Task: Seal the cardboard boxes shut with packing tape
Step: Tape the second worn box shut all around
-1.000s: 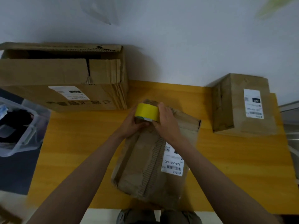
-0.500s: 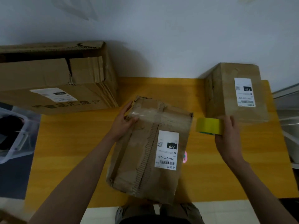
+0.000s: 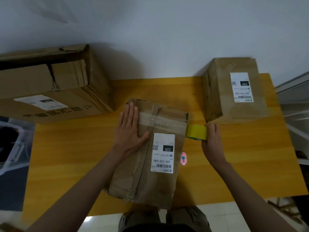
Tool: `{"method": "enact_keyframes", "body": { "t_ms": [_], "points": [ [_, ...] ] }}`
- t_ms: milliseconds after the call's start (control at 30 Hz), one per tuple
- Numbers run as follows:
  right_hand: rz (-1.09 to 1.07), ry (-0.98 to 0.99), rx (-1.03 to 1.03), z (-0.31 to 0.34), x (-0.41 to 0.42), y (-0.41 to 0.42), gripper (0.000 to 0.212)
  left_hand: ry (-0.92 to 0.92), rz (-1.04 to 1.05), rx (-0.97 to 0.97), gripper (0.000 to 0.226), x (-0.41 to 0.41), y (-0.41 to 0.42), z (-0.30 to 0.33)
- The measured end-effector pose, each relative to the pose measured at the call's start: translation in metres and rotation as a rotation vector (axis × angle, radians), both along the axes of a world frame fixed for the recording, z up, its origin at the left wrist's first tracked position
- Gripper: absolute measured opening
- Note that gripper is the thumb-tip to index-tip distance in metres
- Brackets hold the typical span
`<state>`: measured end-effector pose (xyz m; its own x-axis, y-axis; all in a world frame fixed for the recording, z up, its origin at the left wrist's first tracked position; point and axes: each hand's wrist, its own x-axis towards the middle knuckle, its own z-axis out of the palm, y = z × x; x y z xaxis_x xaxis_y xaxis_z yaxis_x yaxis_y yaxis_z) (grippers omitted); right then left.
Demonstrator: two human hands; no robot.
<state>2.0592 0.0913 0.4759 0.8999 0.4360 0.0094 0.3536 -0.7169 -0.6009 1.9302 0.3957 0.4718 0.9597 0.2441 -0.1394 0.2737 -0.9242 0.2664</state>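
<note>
Since half a second ago, left hand (image 3: pixel 129 129) is now lying flat, fingers straight, pressing clear tape onto the middle box (image 3: pixel 150 151) on the tabletop (image 3: pixel 70 156). Right hand (image 3: pixel 211 144) is gripping the yellow tape roll (image 3: pixel 196 132) at the box's right edge. Strip is mid-application; next, probably cutting it.

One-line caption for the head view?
Left hand presses flat on the middle cardboard box; right hand holds the yellow tape roll beside it.
</note>
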Motion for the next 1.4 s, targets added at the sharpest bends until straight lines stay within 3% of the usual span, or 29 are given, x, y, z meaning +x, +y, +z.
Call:
{"method": "enact_keyframes", "body": {
  "t_ms": [100, 167, 267, 367, 433, 467, 533, 633, 733, 800, 900, 1000, 1133, 1233, 1400],
  "points": [
    [-0.038, 0.033, 0.045, -0.01, -0.002, -0.001, 0.037, 0.054, 0.027, -0.092, 0.101, 0.012, -0.034, 0.003],
    [-0.091, 0.073, 0.077, -0.016, -0.004, -0.002, 0.041, 0.04, -0.085, -0.114, 0.099, 0.027, -0.062, 0.006],
    [-0.137, 0.148, 0.129, -0.018, 0.003, 0.006, 0.051, -0.015, -0.308, 0.0, 0.095, 0.048, -0.096, 0.003],
    [-0.078, 0.187, 0.242, -0.019, 0.019, 0.028, 0.048, -0.011, -0.239, 0.03, 0.095, 0.057, -0.099, 0.003],
    [-0.151, 0.311, 0.359, -0.023, 0.016, 0.038, 0.053, -0.002, -0.162, 0.036, 0.092, 0.056, -0.097, 0.002],
    [-0.201, 0.368, 0.341, -0.029, 0.008, 0.038, 0.056, 0.001, -0.144, 0.032, 0.091, 0.056, -0.097, 0.002],
    [-0.22, 0.471, 0.112, -0.047, -0.018, 0.026, 0.054, 0.011, -0.136, 0.014, 0.088, 0.057, -0.097, 0.003],
    [-0.04, 0.607, -0.265, -0.072, -0.054, 0.003, 0.063, 0.021, -0.13, -0.021, 0.084, 0.058, -0.099, 0.004],
    [0.067, 0.57, -0.372, -0.082, -0.069, 0.001, 0.06, -0.011, -0.092, -0.089, 0.076, 0.066, -0.095, 0.012],
    [0.118, 0.527, -0.416, -0.08, -0.071, 0.005, 0.044, -0.05, -0.09, -0.231, 0.065, 0.082, -0.084, 0.022],
    [0.045, 0.515, -0.255, -0.067, -0.06, 0.003, 0.019, -0.01, -0.213, -0.439, 0.055, 0.119, -0.063, 0.038],
    [-0.097, 0.406, 0.003, -0.035, -0.04, -0.002, 0.024, 0.236, -0.367, -0.642, 0.045, 0.161, -0.049, 0.044],
    [-0.213, 0.4, 0.328, 0.026, -0.03, 0.0, 0.016, 0.472, -0.535, -0.568, 0.037, 0.2, -0.052, 0.047],
    [-0.323, 0.44, 0.486, 0.055, -0.029, 0.012, 0.01, 0.571, -0.546, -0.587, 0.037, 0.211, -0.054, 0.049],
    [-0.403, 0.42, 0.565, 0.067, -0.027, 0.044, 0.014, 0.596, -0.518, -0.676, 0.026, 0.212, -0.053, 0.047]
  ]
}}
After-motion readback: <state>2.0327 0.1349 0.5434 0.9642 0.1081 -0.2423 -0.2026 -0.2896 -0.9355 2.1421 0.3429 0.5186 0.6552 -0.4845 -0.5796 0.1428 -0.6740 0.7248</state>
